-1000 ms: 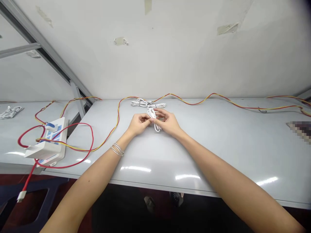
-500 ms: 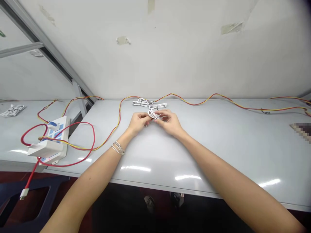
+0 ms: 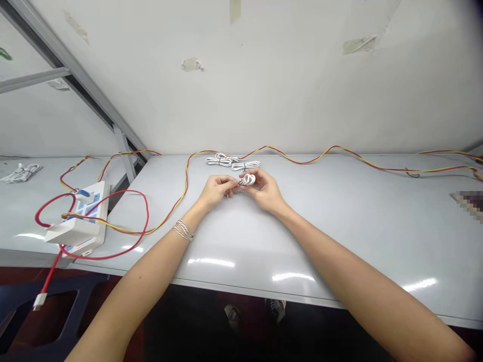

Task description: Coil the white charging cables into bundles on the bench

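Note:
A small coiled white cable (image 3: 248,179) is held up in the fingers of my right hand (image 3: 265,191), near the middle of the table. My left hand (image 3: 219,191) is closed in a pinch at the left end of this coil, by its dark tie; what sits between those fingertips is too small to make out. Just behind my hands, tied white cable bundles (image 3: 219,160) lie on the table, with another white bundle (image 3: 245,165) at their right. A silvery bracelet circles my left wrist.
At the left, a white power strip (image 3: 98,201) carries a white adapter (image 3: 73,230) and a red cable (image 3: 146,211). A twisted red-yellow wire (image 3: 186,176) runs along the back of the grey table (image 3: 339,226). Another white bundle (image 3: 22,173) lies far left.
The white coil has turned and shifted slightly right, away from my left fingertips and into my right fingers. My left hand has barely moved.

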`<state>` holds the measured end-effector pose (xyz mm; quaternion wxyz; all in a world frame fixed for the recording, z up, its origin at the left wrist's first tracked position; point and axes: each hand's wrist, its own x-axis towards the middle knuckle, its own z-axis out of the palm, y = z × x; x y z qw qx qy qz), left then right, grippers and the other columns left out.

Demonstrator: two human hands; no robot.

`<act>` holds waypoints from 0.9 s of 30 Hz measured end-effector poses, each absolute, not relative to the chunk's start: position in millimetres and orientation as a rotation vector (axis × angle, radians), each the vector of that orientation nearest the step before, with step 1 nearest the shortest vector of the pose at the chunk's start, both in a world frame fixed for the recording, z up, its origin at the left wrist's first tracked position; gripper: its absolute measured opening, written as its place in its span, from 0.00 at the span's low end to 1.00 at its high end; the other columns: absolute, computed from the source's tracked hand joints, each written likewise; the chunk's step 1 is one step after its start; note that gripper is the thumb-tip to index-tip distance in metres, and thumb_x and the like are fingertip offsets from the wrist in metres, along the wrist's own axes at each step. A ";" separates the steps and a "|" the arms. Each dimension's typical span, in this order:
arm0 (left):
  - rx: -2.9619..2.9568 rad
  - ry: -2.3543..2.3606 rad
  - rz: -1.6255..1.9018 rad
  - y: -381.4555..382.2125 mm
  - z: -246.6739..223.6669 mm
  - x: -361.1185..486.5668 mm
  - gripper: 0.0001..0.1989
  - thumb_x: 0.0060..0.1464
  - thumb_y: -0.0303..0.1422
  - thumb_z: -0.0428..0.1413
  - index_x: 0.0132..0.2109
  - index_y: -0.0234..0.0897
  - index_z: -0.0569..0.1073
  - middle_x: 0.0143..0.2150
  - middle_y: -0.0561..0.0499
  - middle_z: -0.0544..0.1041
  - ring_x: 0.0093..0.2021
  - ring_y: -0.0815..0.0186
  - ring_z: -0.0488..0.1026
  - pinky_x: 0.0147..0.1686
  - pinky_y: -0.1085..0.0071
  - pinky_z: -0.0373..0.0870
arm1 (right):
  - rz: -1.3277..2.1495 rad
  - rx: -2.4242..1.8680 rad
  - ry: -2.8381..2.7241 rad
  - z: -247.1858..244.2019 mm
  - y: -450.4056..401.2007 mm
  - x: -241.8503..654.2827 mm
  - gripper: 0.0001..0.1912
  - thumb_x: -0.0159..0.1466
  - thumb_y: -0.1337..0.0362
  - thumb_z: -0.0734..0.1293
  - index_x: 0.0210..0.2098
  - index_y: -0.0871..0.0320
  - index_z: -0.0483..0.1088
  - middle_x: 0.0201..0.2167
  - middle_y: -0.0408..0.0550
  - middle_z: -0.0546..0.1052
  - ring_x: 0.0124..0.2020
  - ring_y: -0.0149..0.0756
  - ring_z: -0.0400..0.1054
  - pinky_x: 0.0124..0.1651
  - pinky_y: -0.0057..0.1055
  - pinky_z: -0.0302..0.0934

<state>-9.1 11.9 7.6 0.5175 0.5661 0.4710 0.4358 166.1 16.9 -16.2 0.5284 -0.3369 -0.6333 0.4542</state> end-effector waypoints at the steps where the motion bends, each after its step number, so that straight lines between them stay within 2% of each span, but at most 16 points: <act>1: 1.367 1.133 1.044 11.5 8.2 -9.1 0.11 0.45 0.38 0.62 0.28 0.32 0.78 0.22 0.52 0.74 0.22 0.72 0.66 0.24 0.73 0.60 | 1.099 -0.798 -1.509 -15.8 16.5 165.9 0.17 0.54 0.57 0.75 0.38 0.55 0.67 0.41 0.48 0.77 0.40 0.38 0.71 0.44 0.36 0.65; 3: 1.374 1.134 1.049 11.2 8.9 -8.9 0.10 0.45 0.37 0.61 0.27 0.32 0.77 0.22 0.52 0.74 0.22 0.72 0.66 0.24 0.73 0.60 | 1.103 -0.806 -1.507 -15.3 15.8 165.4 0.17 0.55 0.57 0.74 0.37 0.54 0.65 0.40 0.47 0.77 0.40 0.39 0.72 0.43 0.36 0.64; 8: 1.333 1.128 1.076 13.1 6.7 -8.5 0.08 0.43 0.35 0.61 0.27 0.33 0.77 0.21 0.52 0.73 0.21 0.72 0.66 0.23 0.74 0.60 | 0.912 -0.946 -1.547 -15.2 15.1 165.1 0.16 0.54 0.60 0.73 0.36 0.54 0.62 0.35 0.42 0.74 0.34 0.33 0.67 0.38 0.31 0.60; 13: 1.204 1.090 1.165 15.5 5.6 -10.5 0.08 0.43 0.34 0.61 0.25 0.32 0.75 0.23 0.51 0.73 0.20 0.73 0.64 0.20 0.74 0.59 | 0.774 -1.095 -1.529 -14.0 15.2 165.7 0.12 0.53 0.63 0.69 0.36 0.56 0.66 0.33 0.44 0.73 0.35 0.35 0.66 0.41 0.33 0.61; 18: 1.015 1.058 1.309 17.9 7.3 -12.8 0.10 0.43 0.36 0.61 0.28 0.33 0.74 0.26 0.51 0.72 0.20 0.73 0.64 0.19 0.74 0.57 | 0.769 -1.267 -1.459 -12.9 15.4 165.2 0.09 0.52 0.62 0.69 0.32 0.57 0.69 0.30 0.45 0.76 0.32 0.38 0.68 0.40 0.36 0.63; 20: 1.055 1.160 1.362 20.0 5.6 -14.6 0.10 0.45 0.38 0.59 0.29 0.34 0.73 0.25 0.52 0.72 0.20 0.73 0.64 0.20 0.74 0.57 | 0.748 -1.295 -1.461 -12.4 15.2 165.1 0.09 0.52 0.62 0.69 0.32 0.57 0.69 0.31 0.46 0.76 0.33 0.38 0.68 0.40 0.36 0.63; 23: 1.330 1.501 1.410 23.2 1.6 -19.8 0.10 0.48 0.37 0.57 0.28 0.34 0.75 0.25 0.51 0.74 0.24 0.70 0.67 0.25 0.73 0.62 | 0.740 -1.306 -1.444 -12.4 15.5 165.6 0.10 0.54 0.60 0.69 0.34 0.57 0.69 0.32 0.47 0.77 0.35 0.39 0.70 0.41 0.37 0.64; 27: 1.645 1.958 1.214 23.5 0.7 -26.7 0.10 0.51 0.37 0.57 0.31 0.35 0.78 0.30 0.47 0.79 0.31 0.63 0.73 0.36 0.68 0.67 | 0.765 -1.262 -1.426 -14.9 16.9 166.1 0.12 0.56 0.58 0.69 0.36 0.56 0.68 0.35 0.48 0.77 0.37 0.41 0.71 0.44 0.40 0.66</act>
